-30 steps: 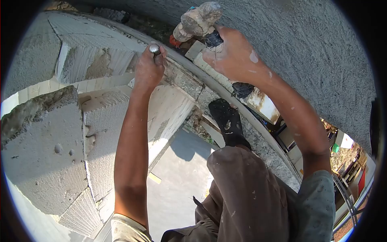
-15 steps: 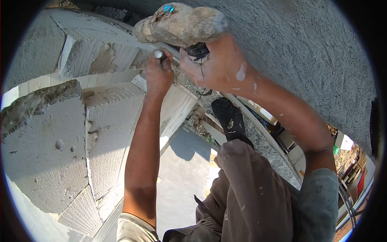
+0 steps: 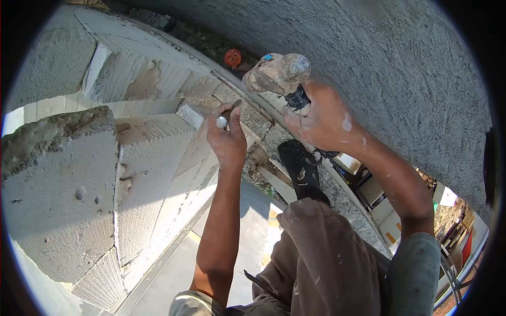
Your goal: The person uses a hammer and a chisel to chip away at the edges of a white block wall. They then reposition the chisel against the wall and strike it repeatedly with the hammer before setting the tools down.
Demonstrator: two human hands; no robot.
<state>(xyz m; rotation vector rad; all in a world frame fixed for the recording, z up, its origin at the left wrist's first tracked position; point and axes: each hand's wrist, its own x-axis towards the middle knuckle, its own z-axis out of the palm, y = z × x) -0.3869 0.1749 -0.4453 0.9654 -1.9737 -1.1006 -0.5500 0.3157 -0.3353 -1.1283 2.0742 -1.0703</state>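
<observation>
Plainly, the left fingers (image 3: pixel 213 129) curl around a metal rod (image 3: pixel 221 122), the right fingers (image 3: pixel 296 124) around a hammer (image 3: pixel 278 73).

- Opens narrowly between left hand (image 3: pixel 227 138) and hammer (image 3: pixel 279 72), over the ledge (image 3: pixel 343 190).
- Ends beyond right hand (image 3: pixel 319 117) at a rough grey wall (image 3: pixel 395 68).
- Is blocked to the left by pale blocks (image 3: pixel 58 200), near the left hand.
- Is barred along the ledge by a foot (image 3: pixel 297 158).
- Looks free between left forearm (image 3: pixel 217 231) and bent knee (image 3: pixel 311 216), above the grey floor (image 3: pixel 253 224).
</observation>
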